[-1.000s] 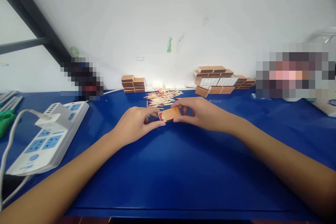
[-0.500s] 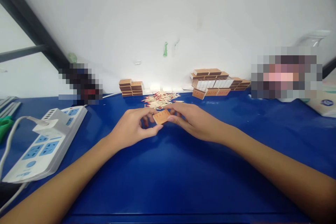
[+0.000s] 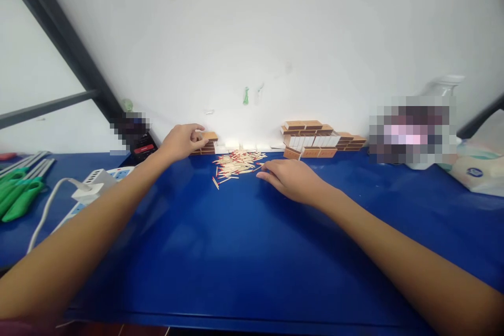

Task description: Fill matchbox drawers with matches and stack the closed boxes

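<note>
Left hand (image 3: 183, 140) at the small matchbox stack (image 3: 208, 144), left of the match pile (image 3: 236, 164): grip curled onto the top box, pinch unclear. Right hand (image 3: 293, 182) lies flat and empty, just right of the pile.

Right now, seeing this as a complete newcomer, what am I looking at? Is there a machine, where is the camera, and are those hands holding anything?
There is no machine here, just a person's two bare hands. The one picture comes from a camera worn on the person's head, looking forward and down, so the arms reach in from the bottom edge. The surface is a blue table. The left hand is curled over the top of a small stack of matchboxes by the wall; whether it grips a box is hard to tell. The right hand lies open and holds nothing, its fingertips beside a pile of loose matches. A larger stack of matchboxes sits further right; a power strip and green-handled scissors lie on the left.
</note>
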Motion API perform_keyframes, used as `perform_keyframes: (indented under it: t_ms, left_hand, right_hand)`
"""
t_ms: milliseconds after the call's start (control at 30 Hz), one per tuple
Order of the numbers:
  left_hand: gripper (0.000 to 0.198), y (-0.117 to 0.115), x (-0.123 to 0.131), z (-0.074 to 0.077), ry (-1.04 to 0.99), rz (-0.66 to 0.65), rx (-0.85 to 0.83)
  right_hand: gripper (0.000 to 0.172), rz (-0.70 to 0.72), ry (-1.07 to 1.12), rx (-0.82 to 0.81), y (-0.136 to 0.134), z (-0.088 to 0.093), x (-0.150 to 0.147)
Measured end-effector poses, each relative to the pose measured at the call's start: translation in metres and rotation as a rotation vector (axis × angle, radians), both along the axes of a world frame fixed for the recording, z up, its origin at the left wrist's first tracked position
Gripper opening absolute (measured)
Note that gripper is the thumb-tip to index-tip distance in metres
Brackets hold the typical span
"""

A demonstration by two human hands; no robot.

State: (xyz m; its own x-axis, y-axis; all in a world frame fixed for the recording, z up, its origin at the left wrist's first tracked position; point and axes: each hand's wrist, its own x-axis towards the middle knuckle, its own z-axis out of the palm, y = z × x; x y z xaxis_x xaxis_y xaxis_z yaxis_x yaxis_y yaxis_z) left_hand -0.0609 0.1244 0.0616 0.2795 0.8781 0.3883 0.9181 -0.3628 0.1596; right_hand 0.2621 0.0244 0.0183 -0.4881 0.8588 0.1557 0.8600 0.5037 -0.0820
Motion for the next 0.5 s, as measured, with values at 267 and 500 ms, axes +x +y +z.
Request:
perform_keyframes:
  t_ms: [267,500]
  left_hand:
    - [0.042,-0.012,0.018,-0.010,0.220,0.029,0.069]
    - [0.036,0.000,0.025,-0.013,0.309,-0.049,0.022]
  right_hand:
    - [0.041,0.007,-0.036,0.002,0.000,0.002,0.000]
    - [0.040,0.019,-0.025,0.016,0.000,0.000,0.001]
